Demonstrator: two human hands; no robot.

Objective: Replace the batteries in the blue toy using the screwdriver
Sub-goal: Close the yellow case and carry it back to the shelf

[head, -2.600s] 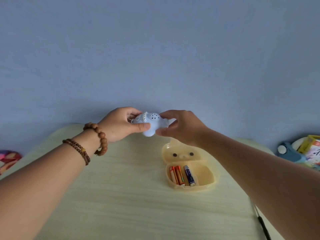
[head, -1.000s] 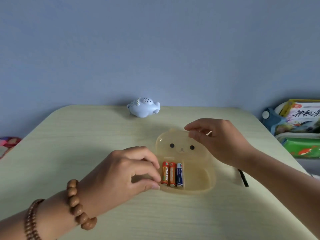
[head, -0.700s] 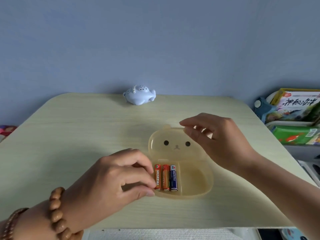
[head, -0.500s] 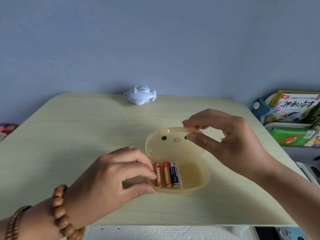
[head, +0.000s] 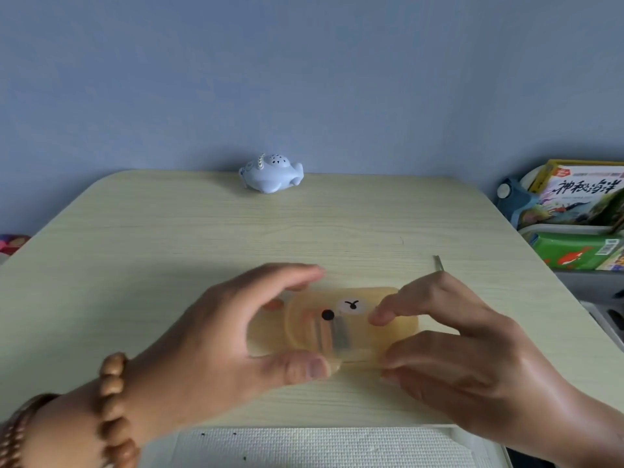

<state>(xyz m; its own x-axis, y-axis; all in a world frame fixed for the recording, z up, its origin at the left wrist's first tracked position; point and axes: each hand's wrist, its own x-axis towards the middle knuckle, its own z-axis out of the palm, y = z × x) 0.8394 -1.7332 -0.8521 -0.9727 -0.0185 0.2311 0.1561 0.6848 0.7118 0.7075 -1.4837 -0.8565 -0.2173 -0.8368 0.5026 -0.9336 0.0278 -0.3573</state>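
Note:
The blue toy (head: 271, 177) stands alone at the far edge of the table (head: 135, 251). Near the front, a translucent yellow bear-face box (head: 337, 329) lies with its lid down; batteries (head: 332, 336) show blurred through the lid. My left hand (head: 216, 339) grips the box's left side, thumb at the front edge. My right hand (head: 449, 342) holds the right side, fingertips pressing on the lid. Only the metal tip of the screwdriver (head: 437, 262) shows behind my right hand.
Boxes and books (head: 574, 211) sit in a bin off the table's right edge, with a blue object (head: 513, 201) beside them. A white textured mat (head: 320, 447) lies below the front edge. A coloured item (head: 11, 241) shows at far left.
The toy was set down at the far table edge. My right hand swung the box lid down over the batteries, and both hands now hold the closed box.

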